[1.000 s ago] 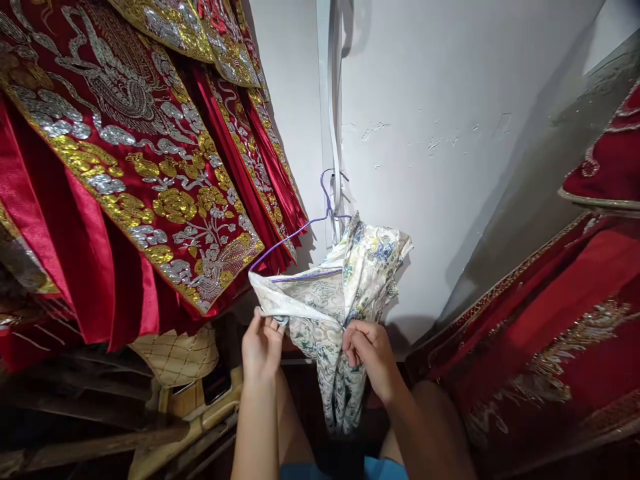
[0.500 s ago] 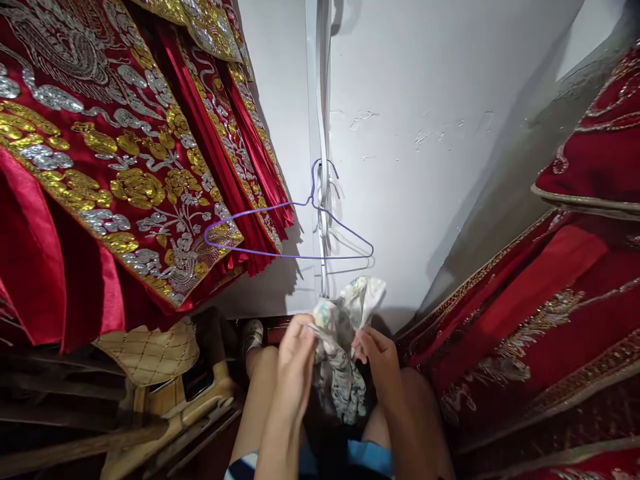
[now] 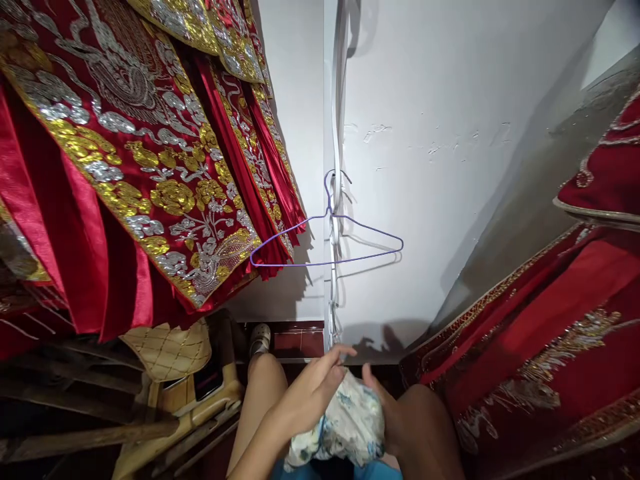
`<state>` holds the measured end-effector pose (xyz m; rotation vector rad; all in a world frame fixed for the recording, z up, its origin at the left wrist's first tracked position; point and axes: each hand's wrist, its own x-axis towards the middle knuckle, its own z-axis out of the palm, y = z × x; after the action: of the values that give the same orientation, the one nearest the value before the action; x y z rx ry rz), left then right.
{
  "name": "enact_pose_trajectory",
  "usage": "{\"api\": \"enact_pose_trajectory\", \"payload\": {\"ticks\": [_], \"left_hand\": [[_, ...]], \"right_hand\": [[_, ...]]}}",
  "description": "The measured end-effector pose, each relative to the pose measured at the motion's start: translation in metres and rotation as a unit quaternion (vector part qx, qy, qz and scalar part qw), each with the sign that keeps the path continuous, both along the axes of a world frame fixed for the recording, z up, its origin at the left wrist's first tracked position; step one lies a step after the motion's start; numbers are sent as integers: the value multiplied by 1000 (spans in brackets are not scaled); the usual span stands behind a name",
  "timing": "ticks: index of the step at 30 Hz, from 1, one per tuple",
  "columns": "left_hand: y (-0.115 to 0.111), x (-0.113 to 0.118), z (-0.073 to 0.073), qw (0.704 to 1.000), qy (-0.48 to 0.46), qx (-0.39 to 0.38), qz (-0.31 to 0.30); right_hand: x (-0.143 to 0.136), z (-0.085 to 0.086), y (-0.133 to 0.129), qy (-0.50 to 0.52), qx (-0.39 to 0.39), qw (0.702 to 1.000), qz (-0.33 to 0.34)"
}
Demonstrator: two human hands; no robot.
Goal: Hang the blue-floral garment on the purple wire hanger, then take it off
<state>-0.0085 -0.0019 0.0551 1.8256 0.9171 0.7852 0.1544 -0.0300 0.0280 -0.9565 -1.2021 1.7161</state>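
Note:
A crumpled white cloth with a blue and green floral print (image 3: pixel 353 417) lies bunched over the lap, between the two hands. My left hand (image 3: pixel 317 387) rests on its upper left side, fingers extended and slightly apart. At the cloth's right edge is my right hand (image 3: pixel 387 407), its thumb raised and its other fingers mostly hidden by the fabric. Above them, a purple wire hanger (image 3: pixel 327 263) hangs bare from a white strap (image 3: pixel 337 120) on the wall.
Red garments with gold and silver sequins (image 3: pixel 173 197) hang at the left. More red beaded fabric (image 3: pixel 530 333) fills the right side. A wooden chair (image 3: pixel 225 393) with a quilted cream cushion (image 3: pixel 170 350) stands at lower left, near a foot in a light clog (image 3: pixel 260 337).
Both hands have come down closer to the lap with the cloth, now bunched wider between them. My left hand's pinch has opened. The view has shifted, and the hanger has turned slightly.

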Motion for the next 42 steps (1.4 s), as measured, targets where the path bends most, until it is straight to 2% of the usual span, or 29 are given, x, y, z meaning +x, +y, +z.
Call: {"api": "enact_pose_trajectory", "payload": {"ticks": [2,5,7,9,11,13,16,17,19,20,22,26,28,32,36,39,42], "left_hand": [[0,-12,-12,1000,21,4,-15],[3,-33,-28,997,46,25,-60],[10,-50,-33,990,87,35,-102],[21,-70,-33,985,133,57,-92],[36,-89,-27,978,179,99,-29],[52,-105,-16,959,242,144,35],[73,-121,10,903,376,178,106],[78,-125,20,885,413,172,129],[84,-130,40,862,455,135,179],[85,-131,49,860,457,111,198],[85,-134,63,869,438,81,215],[82,-135,72,886,389,104,230],[82,-134,73,895,361,123,234],[82,-128,78,917,297,183,192],[78,-117,89,921,243,230,201],[78,-102,103,913,168,280,246],[89,-79,124,898,126,335,258]], "right_hand": [[-4,1,1,24,-77,996,25],[-4,7,9,15,-142,990,14],[6,19,20,27,-123,992,2],[21,38,34,40,-78,996,16],[35,62,50,-21,-1,999,49],[45,85,65,-176,117,977,31],[48,110,92,-358,274,888,-92],[48,114,103,-380,312,861,-130],[47,116,127,-393,368,826,-168],[48,114,140,-392,388,815,-180],[49,107,162,-385,402,811,-180],[57,96,183,-385,390,822,-157],[62,97,181,-395,395,811,-173],[72,105,170,-426,393,789,-203],[77,112,166,-430,397,789,-188],[73,114,162,-432,388,795,-174],[63,118,154,-450,386,794,-132]]}}
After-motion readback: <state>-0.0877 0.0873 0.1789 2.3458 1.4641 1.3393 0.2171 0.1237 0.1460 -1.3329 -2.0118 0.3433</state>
